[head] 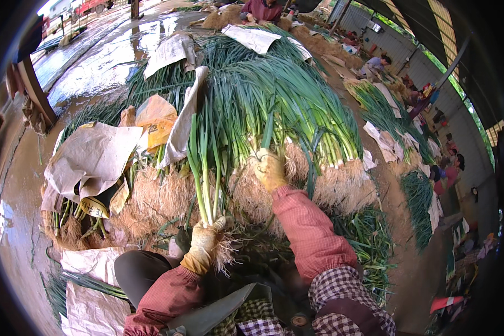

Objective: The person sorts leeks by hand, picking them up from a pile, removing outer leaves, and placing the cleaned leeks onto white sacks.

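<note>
My left hand (202,243), in a soiled yellowish glove, is closed around the white lower stems of a few green onions (206,189). Their pale roots hang out beside the glove, and the green leaves point away from me. My right hand (269,168), gloved too, reaches to the root end of the big heap of green onions (256,92); a broad green leaf rises just beyond its fingers. Whether its fingers grip a stem cannot be made out. Thick tan roots (252,193) line the near edge of the heap between and beside my hands.
Woven plastic sacks (94,155) cover onions at the left. Loose green leaves (369,243) lie low at the right. A person (262,10) sits beyond the heap; others, among them a person (376,65), are along the right wall beside more onion piles (418,206). Wet floor (96,71) shows upper left.
</note>
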Demonstrator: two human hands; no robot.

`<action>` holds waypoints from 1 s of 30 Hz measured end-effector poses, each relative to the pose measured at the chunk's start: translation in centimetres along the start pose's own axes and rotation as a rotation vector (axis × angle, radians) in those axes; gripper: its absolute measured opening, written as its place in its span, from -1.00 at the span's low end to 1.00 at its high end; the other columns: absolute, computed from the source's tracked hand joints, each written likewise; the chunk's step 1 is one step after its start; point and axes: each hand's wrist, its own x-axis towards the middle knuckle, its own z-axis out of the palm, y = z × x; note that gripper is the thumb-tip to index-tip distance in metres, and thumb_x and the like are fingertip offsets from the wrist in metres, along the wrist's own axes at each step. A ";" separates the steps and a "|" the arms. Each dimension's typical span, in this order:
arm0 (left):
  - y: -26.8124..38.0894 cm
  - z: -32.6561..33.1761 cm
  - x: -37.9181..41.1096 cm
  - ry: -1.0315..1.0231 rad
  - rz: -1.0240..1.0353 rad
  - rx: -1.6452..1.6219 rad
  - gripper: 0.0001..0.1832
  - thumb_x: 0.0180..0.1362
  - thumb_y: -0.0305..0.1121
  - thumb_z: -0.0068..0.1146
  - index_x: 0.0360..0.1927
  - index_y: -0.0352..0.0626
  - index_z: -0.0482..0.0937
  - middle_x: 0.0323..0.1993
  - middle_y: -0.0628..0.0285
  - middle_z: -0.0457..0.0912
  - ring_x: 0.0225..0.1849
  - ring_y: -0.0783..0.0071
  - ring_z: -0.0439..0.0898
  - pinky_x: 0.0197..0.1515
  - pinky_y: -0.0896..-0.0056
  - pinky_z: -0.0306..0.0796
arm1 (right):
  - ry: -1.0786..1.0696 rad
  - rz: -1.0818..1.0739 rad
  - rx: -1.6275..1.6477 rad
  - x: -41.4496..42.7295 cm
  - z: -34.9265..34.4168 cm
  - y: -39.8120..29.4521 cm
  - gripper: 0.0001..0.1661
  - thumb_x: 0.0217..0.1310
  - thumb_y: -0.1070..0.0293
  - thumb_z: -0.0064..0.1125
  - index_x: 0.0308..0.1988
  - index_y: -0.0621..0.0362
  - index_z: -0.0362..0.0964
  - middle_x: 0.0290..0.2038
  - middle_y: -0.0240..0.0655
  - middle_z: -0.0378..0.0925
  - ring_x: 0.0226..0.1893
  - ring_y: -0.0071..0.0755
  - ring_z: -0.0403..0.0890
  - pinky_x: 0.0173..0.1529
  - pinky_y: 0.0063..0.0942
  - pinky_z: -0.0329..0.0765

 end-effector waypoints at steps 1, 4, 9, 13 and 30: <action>-0.1 -0.7 0.4 0.013 0.061 -0.060 -0.83 0.06 -0.55 0.05 -0.25 -0.34 0.42 -0.37 0.11 0.57 -0.36 0.34 0.59 -0.28 0.45 0.48 | -0.075 -0.015 -0.063 -2.9 0.5 0.9 -0.91 0.07 0.47 0.08 -0.36 0.24 0.37 -0.53 -0.38 0.44 -0.54 -0.56 0.46 -0.41 -0.60 0.51; 0.3 -1.5 0.3 0.010 0.017 0.032 -0.81 0.05 -0.58 0.04 -0.22 -0.31 0.43 -0.42 0.18 0.53 -0.44 0.36 0.55 -0.36 0.41 0.50 | -0.355 -0.169 -0.494 -13.3 1.5 2.8 -0.85 0.13 0.46 0.05 -0.24 0.25 0.38 -0.49 -0.42 0.46 -0.53 -0.65 0.40 -0.47 -0.67 0.38; -0.3 -0.4 -0.3 -0.020 -0.032 0.093 -0.74 -0.05 -0.70 0.01 -0.23 -0.29 0.43 -0.48 0.23 0.51 -0.53 0.43 0.51 -0.49 0.47 0.47 | -0.380 -0.105 -0.500 -14.6 -1.5 1.4 -0.68 0.16 0.46 -0.02 -0.05 0.25 0.30 -0.34 -0.35 0.46 -0.52 -0.65 0.43 -0.54 -0.73 0.38; -1.2 -0.4 -0.1 -0.100 0.008 0.089 -0.66 -0.10 -0.76 -0.02 -0.19 -0.27 0.45 -0.39 0.20 0.54 -0.50 0.48 0.51 -0.49 0.54 0.43 | -0.470 0.098 -0.363 -11.3 -0.7 -2.4 -0.40 0.12 0.28 0.10 0.10 0.30 0.12 -0.40 -0.37 0.46 -0.58 -0.66 0.43 -0.60 -0.73 0.34; -0.9 -1.4 0.5 -0.148 -0.017 0.029 -0.81 -0.01 -0.67 0.01 -0.26 -0.34 0.44 -0.45 0.12 0.53 -0.48 0.36 0.55 -0.39 0.47 0.50 | -0.681 -0.427 -0.292 -20.4 0.9 0.3 -0.84 0.12 0.41 0.04 -0.28 0.23 0.45 -0.40 -0.38 0.52 -0.49 -0.50 0.49 -0.40 -0.63 0.45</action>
